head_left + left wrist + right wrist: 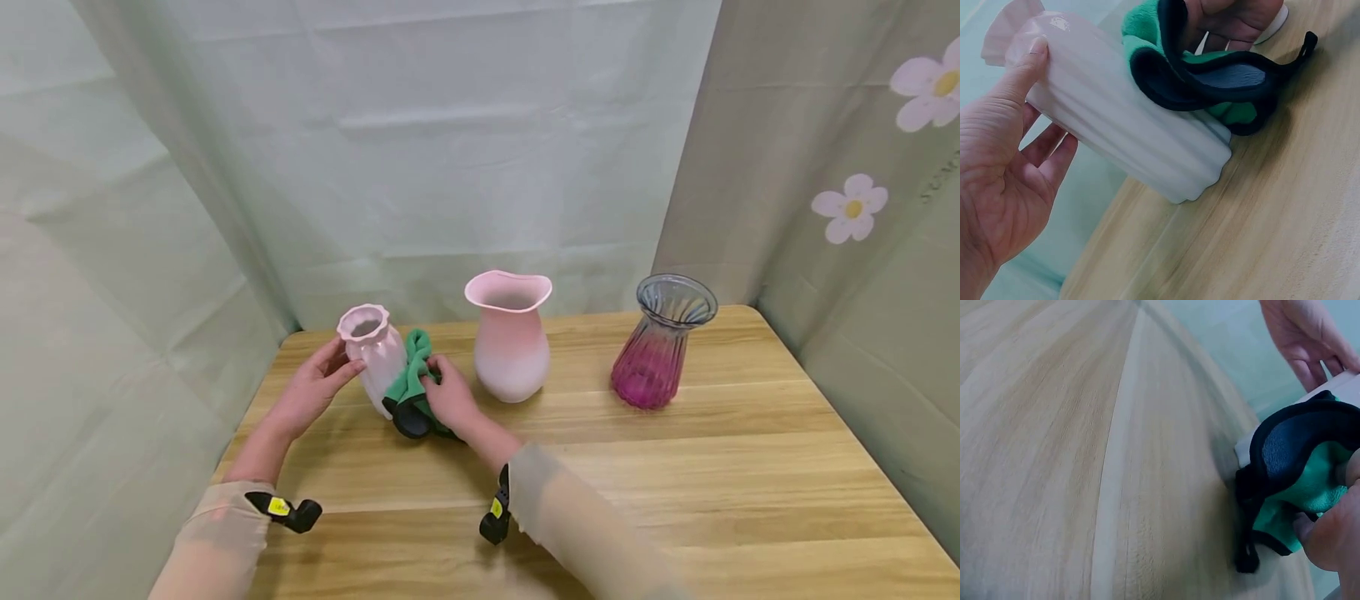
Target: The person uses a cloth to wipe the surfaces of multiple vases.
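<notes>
A small pale pink vase (pixel 381 363) with a scalloped rim and ribbed sides stands at the left of the table. My left hand (pixel 311 388) grips it near the neck, thumb in front and fingers round the far side; the left wrist view shows the thumb (pixel 1036 49) on the white-pink surface. My right hand (pixel 452 395) holds a bunched green cloth (pixel 409 380) with black edging and a dark underside against the vase's right side. In the right wrist view the cloth (pixel 1310 481) hides much of the vase, and part of the right hand is cut off.
A larger pink-and-white vase (pixel 513 350) with a wavy mouth stands just right of my right hand. Further right is a ribbed glass vase (pixel 652 358), grey above and magenta below. Fabric curtains (pixel 465 167) enclose the wooden table (pixel 720 500) behind and at both sides.
</notes>
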Demonstrator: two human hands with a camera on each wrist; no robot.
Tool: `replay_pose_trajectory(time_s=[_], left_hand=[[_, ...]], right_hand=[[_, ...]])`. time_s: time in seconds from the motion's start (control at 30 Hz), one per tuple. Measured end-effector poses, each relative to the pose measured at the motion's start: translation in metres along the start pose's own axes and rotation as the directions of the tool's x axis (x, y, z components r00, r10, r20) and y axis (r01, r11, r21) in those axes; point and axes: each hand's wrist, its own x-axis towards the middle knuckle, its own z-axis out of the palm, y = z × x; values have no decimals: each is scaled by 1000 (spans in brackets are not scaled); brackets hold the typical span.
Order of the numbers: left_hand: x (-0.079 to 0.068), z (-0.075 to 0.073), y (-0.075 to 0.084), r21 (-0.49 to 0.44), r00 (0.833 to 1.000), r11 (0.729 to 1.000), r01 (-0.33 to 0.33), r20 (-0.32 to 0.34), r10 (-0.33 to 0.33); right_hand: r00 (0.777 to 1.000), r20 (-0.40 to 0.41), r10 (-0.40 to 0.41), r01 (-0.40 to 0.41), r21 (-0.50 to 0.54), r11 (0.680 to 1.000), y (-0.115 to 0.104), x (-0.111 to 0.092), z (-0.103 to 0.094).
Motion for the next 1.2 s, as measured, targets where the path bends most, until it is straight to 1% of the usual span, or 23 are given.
replay_pose_trajectory(time_s=[0.07,0.2,0.3,0.47,0.63,0.73,0.83,1.0,1.2], left_hand=[[0,0,0,-4,1000,1000,2,0,-2],[-1,0,0,-15,1000,1000,2,0,-2],[-1,0,1,-13,1000,1000,7,-3,-7],[-1,0,0,7,1000,1000,9,-1,-9],[2,-1,-3,12,1000,1000,-26,10,26],[2,-2,-4,15,999,999,-39,15,39],[1,-1,-3,7,999,999,-48,20,48],[0,-2,-1,-14,998,998,-59,28,60],[0,-2,-2,-27,998,998,-61,32,62]], right_hand=[[1000,4,14,-14,26,1000,-3,0,0],[999,7,34,-34,86,996,-15,1,-2],[1000,11,22,-23,105,994,-28,3,-6],[998,3,-56,56,92,994,-51,9,-13],[991,-8,-136,136,127,983,-76,12,-20],[987,-13,-159,160,128,979,-86,12,-22],[986,-14,-168,168,106,980,-90,11,-23],[984,-24,-174,175,49,983,-90,10,-22],[980,-38,-198,198,1,980,-81,8,-20]])
